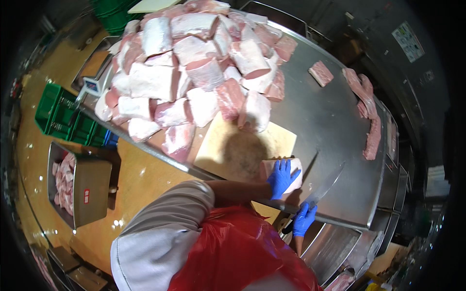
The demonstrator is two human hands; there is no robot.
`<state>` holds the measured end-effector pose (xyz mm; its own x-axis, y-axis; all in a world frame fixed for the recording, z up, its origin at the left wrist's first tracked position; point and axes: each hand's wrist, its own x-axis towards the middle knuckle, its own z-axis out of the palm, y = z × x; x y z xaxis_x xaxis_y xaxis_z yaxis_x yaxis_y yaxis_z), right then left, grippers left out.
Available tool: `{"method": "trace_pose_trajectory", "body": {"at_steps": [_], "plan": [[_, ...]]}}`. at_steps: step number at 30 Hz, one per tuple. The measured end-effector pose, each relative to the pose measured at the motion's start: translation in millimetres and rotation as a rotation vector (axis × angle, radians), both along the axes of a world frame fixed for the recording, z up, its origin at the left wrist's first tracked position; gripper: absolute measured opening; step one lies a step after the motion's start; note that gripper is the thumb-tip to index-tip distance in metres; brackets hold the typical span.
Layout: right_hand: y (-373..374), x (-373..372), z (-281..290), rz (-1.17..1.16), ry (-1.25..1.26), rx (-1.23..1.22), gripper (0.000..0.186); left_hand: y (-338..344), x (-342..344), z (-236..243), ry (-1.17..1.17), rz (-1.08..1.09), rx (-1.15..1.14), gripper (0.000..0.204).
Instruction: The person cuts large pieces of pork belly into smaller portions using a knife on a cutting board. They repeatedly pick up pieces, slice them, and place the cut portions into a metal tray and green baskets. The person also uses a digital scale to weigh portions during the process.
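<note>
The left hand point(282, 179) lay spread on a block of meat point(297, 166). The right hand point(304, 219) was closed around a knife point(326, 189), blade over the table point(335, 121).

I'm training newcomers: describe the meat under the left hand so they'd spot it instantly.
On the steel table, find the cream cutting board at the meat heap's near side. A pale pink block lies at its near right edge. Only this piece lies under the blue-gloved left hand.

The left forearm point(237, 191) points toward three o'clock, left hand point(282, 179) palm-down, fingers spread; right hand point(304, 219) curls at its five o'clock.
</note>
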<state>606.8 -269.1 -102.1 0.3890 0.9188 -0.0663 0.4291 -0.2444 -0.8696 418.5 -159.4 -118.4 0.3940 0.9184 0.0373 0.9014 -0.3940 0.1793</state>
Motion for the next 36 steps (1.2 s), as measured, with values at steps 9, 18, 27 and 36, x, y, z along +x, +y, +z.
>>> {"method": "trace_pose_trajectory", "body": {"at_steps": [9,18,27,36], "plan": [[-53.3,28.8,-15.0,-0.208,0.231,0.018,0.016,55.7,-12.8,29.2,-0.170,0.060,-0.366,0.084],[-67.4,38.2,-52.8,-0.155,0.448,0.065,0.015,8.1,-141.8,-146.2,-1.736,-0.061,-0.469,0.044],[-41.0,35.8,-8.5,-0.067,0.345,0.042,0.016,132.5,-224.4,110.3,-1.992,0.116,-0.202,0.073],[-71.8,24.1,-8.4,-0.077,0.368,-0.043,0.017,218.5,-275.6,67.0,0.095,0.645,0.340,0.068]]}}
